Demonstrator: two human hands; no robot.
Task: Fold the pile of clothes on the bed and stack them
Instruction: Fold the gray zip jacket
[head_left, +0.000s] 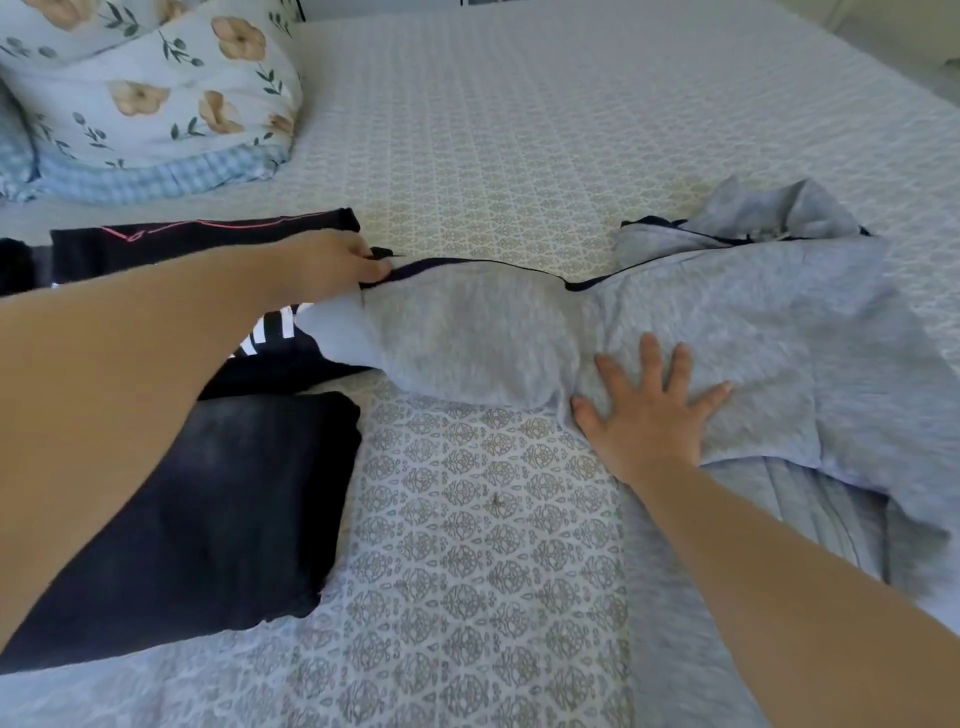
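Bed: patterned grey-on-white quilted cover (483, 545) fills nearly the whole view; the far side lies in bright light. Nothing of the room beyond it can be made out.
Pillows: floral pillow (156, 88) with a blue checked edge, far left corner, well apart from the work.
Grey garment: large grey hooded top (753, 332) with dark trim, spread on the right half of the bed; hood bunched at the far side, 1 sleeve (467, 338) stretched leftward. Not yet folded.
Dark folded piece: black garment (208, 519) lying flat at near left, apparently folded already.
Second dark piece: black garment with white lettering (275, 338), just beyond the first, partly under the person's left forearm and the sleeve end.
Third dark piece: black item with a thin pink line (208, 236), farther left, flat.
Left hand: left hand (332, 265) pinches the dark-trimmed end of the sleeve, fingers closed on the fabric.
Right hand: right hand (649, 410) lies flat with fingers spread, pressing the top's body near where the sleeve joins.
Progress (judgement): roughly 3 dark items look finished but sit side by side rather than in 1 stack; the grey top is the only unfolded piece in view.
Step in hand (judgement): straightening the sleeve before folding it across the body.
Remaining (judgement): fold the top, then stack everything.
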